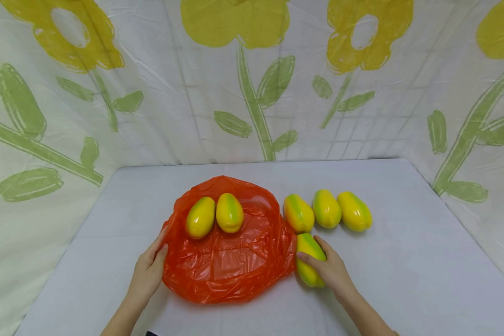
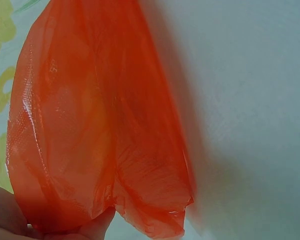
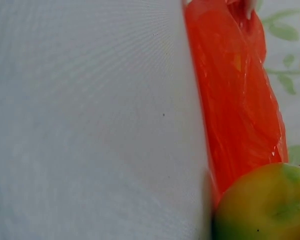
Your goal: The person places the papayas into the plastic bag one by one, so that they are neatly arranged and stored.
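R hand round mango

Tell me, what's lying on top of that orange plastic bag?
Two yellow-green mangoes lie side by side on the orange bag, near its far edge. Whether anything is inside or under the bag cannot be seen; the plastic covers it.

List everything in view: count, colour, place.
mangoes on the bag: 2, yellow-green, side by side on the orange bag
mangoes in a row: 3, yellow-green, on the table right of the bag
held mango: 1, yellow-green, at the bag's right edge
plastic bag: 1, orange, crumpled at table centre
table: 1, pale grey
backdrop: 1, white with yellow flowers, behind and beside the table
left hand: 1, holds the bag's left edge
right hand: 1, grips the held mango
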A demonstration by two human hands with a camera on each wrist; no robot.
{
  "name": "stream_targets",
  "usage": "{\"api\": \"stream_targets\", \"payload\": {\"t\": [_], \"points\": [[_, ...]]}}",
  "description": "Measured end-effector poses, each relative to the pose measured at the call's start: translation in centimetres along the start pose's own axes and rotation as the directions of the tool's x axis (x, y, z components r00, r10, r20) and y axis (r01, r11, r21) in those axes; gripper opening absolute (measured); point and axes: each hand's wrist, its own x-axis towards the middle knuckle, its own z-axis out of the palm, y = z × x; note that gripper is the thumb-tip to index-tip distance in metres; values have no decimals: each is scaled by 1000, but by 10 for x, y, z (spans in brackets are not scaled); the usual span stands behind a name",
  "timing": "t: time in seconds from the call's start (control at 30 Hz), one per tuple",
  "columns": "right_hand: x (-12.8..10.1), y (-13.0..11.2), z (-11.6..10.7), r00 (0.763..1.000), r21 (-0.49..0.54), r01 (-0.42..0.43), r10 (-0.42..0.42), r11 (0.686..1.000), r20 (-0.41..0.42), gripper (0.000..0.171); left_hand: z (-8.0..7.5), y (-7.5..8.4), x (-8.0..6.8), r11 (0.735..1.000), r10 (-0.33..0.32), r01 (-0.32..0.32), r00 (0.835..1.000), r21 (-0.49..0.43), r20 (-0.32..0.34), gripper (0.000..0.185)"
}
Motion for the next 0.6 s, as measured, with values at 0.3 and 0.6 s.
{"api": "stream_targets", "payload": {"t": [0.3, 0.6], "points": [[0, 0, 0, 1000, -7, -6, 6, 1000, 1, 83, 0, -1, 2, 1000, -12, 12, 1000, 5, 7, 46], [-1, -1, 1, 1000, 5, 3, -3, 1000, -2, 81, -1, 0, 2, 999, -41, 41, 999, -8, 22, 47]]}}
